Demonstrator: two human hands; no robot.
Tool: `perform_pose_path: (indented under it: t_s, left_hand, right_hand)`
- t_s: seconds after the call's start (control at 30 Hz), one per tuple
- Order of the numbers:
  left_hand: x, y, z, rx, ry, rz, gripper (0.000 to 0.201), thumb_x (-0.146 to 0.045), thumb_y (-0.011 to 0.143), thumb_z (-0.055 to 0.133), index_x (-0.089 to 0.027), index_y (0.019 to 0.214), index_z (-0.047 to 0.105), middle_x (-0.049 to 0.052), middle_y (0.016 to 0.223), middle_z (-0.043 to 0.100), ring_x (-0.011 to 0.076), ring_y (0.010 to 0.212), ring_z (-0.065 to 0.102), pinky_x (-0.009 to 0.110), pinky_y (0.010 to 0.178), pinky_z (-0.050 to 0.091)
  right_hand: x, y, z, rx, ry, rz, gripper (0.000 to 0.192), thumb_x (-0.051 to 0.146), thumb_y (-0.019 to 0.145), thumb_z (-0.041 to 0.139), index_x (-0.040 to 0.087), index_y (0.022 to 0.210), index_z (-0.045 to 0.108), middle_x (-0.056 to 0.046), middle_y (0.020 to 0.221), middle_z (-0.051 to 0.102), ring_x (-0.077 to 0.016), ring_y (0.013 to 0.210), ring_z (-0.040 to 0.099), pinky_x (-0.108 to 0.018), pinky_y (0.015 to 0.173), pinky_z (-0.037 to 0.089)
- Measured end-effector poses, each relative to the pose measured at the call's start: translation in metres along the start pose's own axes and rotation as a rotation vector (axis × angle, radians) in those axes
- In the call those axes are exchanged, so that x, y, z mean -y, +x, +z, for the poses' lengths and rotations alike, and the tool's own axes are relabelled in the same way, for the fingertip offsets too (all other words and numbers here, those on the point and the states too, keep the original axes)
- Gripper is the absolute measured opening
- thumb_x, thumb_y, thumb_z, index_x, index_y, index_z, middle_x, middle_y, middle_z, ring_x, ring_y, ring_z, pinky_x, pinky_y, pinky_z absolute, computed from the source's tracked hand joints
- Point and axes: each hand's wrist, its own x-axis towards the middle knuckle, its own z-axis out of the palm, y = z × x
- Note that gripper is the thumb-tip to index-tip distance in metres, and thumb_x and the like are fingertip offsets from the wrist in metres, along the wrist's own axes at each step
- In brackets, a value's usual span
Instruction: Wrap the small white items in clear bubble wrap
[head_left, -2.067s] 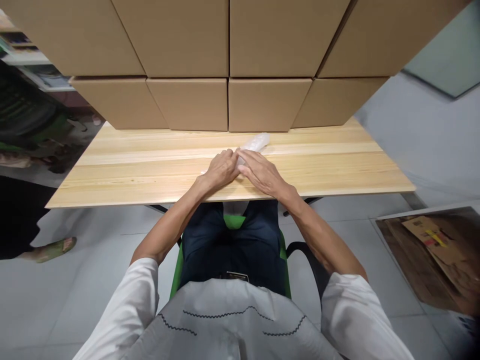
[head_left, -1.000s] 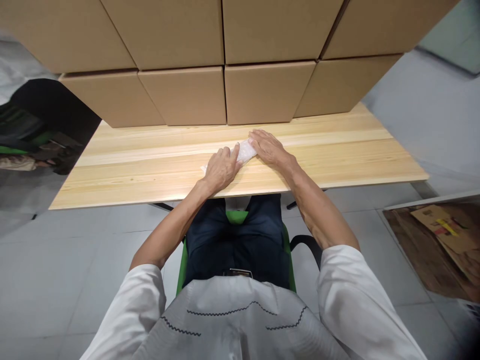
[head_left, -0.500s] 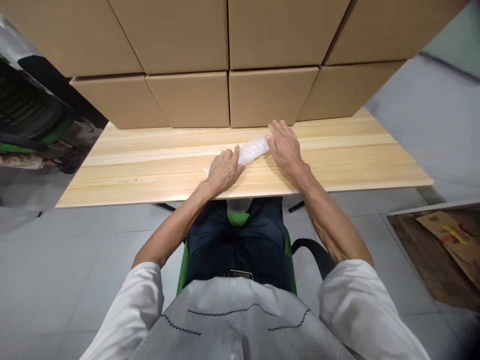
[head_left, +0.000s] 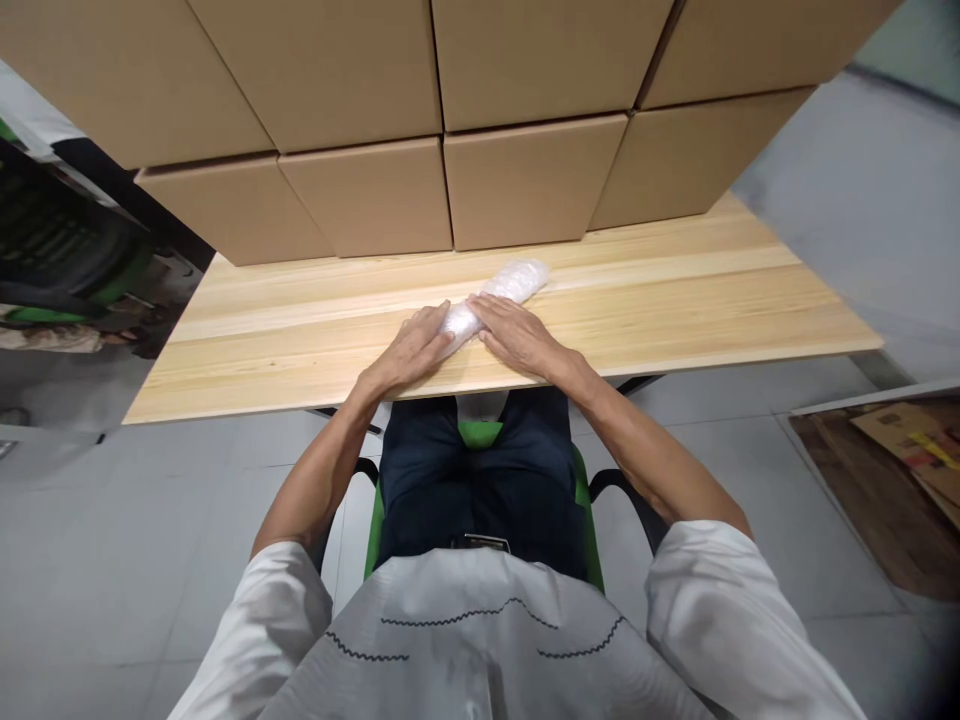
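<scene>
A long clear plastic bundle, like rolled bubble wrap, lies slantwise on the pale wooden table. My left hand rests flat on its near left end, fingers stretched over it. My right hand lies palm down against the bundle's near middle, fingertips touching the wrap beside the left hand. The far right end of the bundle sticks out uncovered. Neither hand has lifted it.
Stacked brown cardboard boxes fill the back of the table, close behind the bundle. I sit on a green chair. Flattened cardboard lies on the floor at the right. Dark and green furniture stands at the left.
My right hand slid from the bundle's far right end back toward me to meet the left hand near the middle. The left hand stayed on the near end.
</scene>
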Motion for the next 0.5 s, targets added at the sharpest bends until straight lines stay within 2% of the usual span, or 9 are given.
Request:
perform_pose_path:
  t_s: [0.13,0.2,0.27,0.37,0.43,0.5]
  left_hand:
    - [0.015,0.002,-0.023,0.096,-0.162,-0.024,0.1,-0.06,0.103,0.063,-0.007,0.185,0.043,0.024,0.192,0.044,0.0464,0.179,0.041,0.062,0.15,0.027]
    - [0.015,0.007,-0.028,0.127,-0.273,-0.046,0.112,-0.058,0.094,0.076,-0.004,0.186,0.042,0.025,0.192,0.043,0.0472,0.177,0.045,0.057,0.149,0.032]
    - [0.011,0.011,-0.029,0.136,-0.379,-0.077,0.119,-0.05,0.084,0.087,-0.004,0.185,0.043,0.026,0.185,0.054,0.0459,0.167,0.057,0.052,0.142,0.044]
    - [0.003,0.017,-0.024,0.097,-0.607,-0.137,0.124,-0.037,0.073,0.097,-0.008,0.183,0.048,0.019,0.147,0.081,0.0351,0.127,0.08,0.042,0.112,0.063]
    - [-0.002,0.018,-0.019,0.029,-0.829,-0.184,0.124,-0.03,0.066,0.1,-0.011,0.18,0.053,0.011,0.121,0.087,0.0274,0.103,0.082,0.036,0.095,0.063]
    - [-0.006,0.019,-0.013,-0.048,-1.03,-0.234,0.123,-0.022,0.061,0.1,-0.011,0.176,0.057,0.008,0.11,0.087,0.0237,0.091,0.081,0.034,0.088,0.062]
  right_hand:
    - [0.002,0.001,0.0,-0.005,-0.001,0.003,0.071,0.023,0.108,0.057,0.011,0.178,0.055,-0.022,0.186,0.054,-0.0371,0.178,0.048,-0.067,0.149,0.037]
    - [0.003,0.002,0.001,-0.002,-0.004,0.005,0.072,0.022,0.106,0.058,0.01,0.177,0.056,-0.023,0.185,0.055,-0.038,0.178,0.047,-0.067,0.148,0.037]
    - [0.003,0.002,0.001,0.006,0.003,-0.004,0.073,0.024,0.106,0.059,0.01,0.177,0.055,-0.024,0.186,0.054,-0.0386,0.178,0.047,-0.067,0.148,0.037]
    - [0.001,0.002,0.001,0.01,0.024,-0.01,0.076,0.028,0.107,0.06,0.01,0.18,0.051,-0.025,0.187,0.052,-0.0404,0.178,0.047,-0.07,0.147,0.037]
    - [0.0,0.001,0.001,0.011,0.048,-0.003,0.081,0.032,0.107,0.061,0.011,0.183,0.045,-0.025,0.189,0.048,-0.0419,0.179,0.045,-0.072,0.146,0.037]
    - [0.001,0.002,0.002,0.01,0.071,-0.007,0.087,0.035,0.106,0.064,0.015,0.188,0.039,-0.023,0.192,0.045,-0.0425,0.18,0.043,-0.072,0.146,0.037]
